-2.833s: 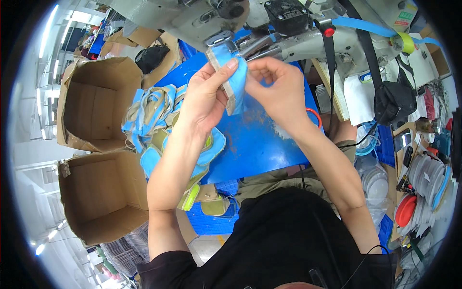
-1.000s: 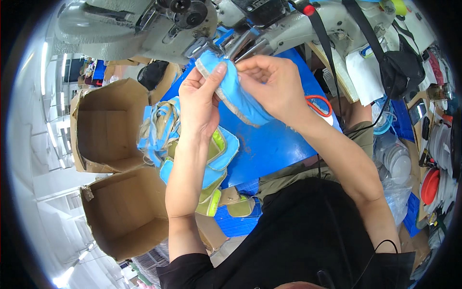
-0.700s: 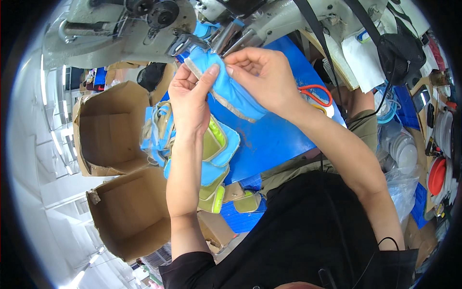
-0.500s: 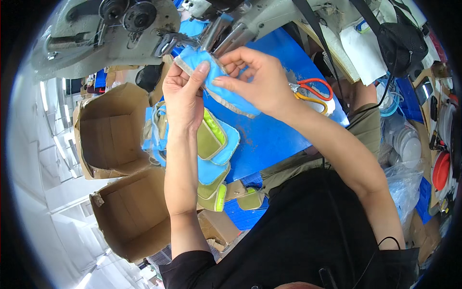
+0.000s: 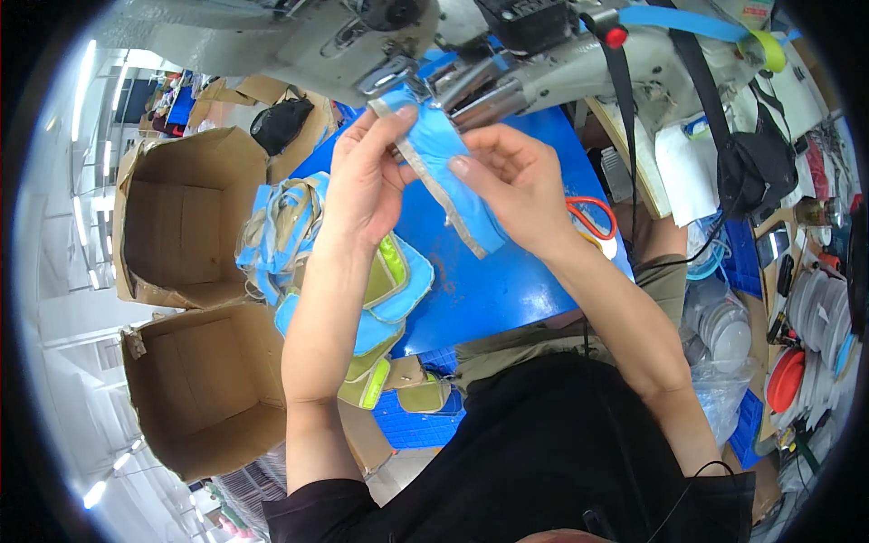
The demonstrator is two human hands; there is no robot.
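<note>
A strip-like piece of light blue fabric point(image 5: 453, 179) with a grey-beige edge hangs between my hands, its upper end close to the metal parts of a sewing machine point(image 5: 453, 86). My left hand point(image 5: 369, 172) pinches its upper left edge, thumb on top. On its right side my right hand point(image 5: 518, 181) grips the cloth between thumb and curled fingers. The fabric's lower end dangles free over the blue table point(image 5: 489, 290). Scissors point(image 5: 593, 217) with red and orange handles lie beside my right wrist, partly hidden by it.
Blue, olive and neon-yellow sewn pieces point(image 5: 398, 285) overlap at the table's left edge, below a tangled bundle of blue and beige strips point(image 5: 282, 231). Two cardboard boxes point(image 5: 136, 226) stand at the left. A black bag point(image 5: 760, 172) hangs at the right. Plastic-wrapped discs point(image 5: 724, 330) lie below it.
The view has shifted, showing more of the machine's right side. The fabric now hangs straighter and more downward, and my right hand has moved lower along it. Both hands keep hold.
</note>
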